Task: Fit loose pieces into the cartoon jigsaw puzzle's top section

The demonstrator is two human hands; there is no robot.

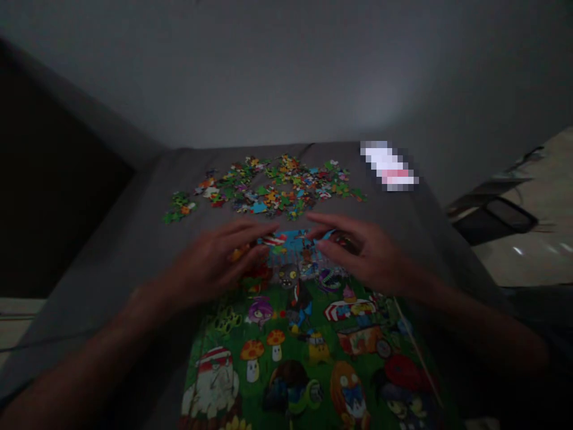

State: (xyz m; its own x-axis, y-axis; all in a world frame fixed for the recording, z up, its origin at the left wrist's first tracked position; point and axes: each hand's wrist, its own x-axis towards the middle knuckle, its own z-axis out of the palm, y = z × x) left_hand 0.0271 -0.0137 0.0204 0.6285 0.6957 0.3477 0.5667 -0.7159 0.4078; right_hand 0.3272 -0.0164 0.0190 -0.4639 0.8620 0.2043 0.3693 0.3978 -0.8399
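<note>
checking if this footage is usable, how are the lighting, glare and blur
Head view: dim overall, left edge almost black; head view: the pixelated screen is glaringly bright, with a faint glow on the wall above; head view: left hand, right hand and puzzle all look soft.

Gap between left hand [233,251] and right hand [364,254], over far end of puzzle picture [290,352]. Thin bare strip between picture and loose pieces [290,173]; pieces block middle of tabletop [129,233] toward far edge. Wall [268,77] shuts off far edge. Phone-like slab [389,166] blocks far right corner. Far left corner free. Forearms cross both sides.
</note>
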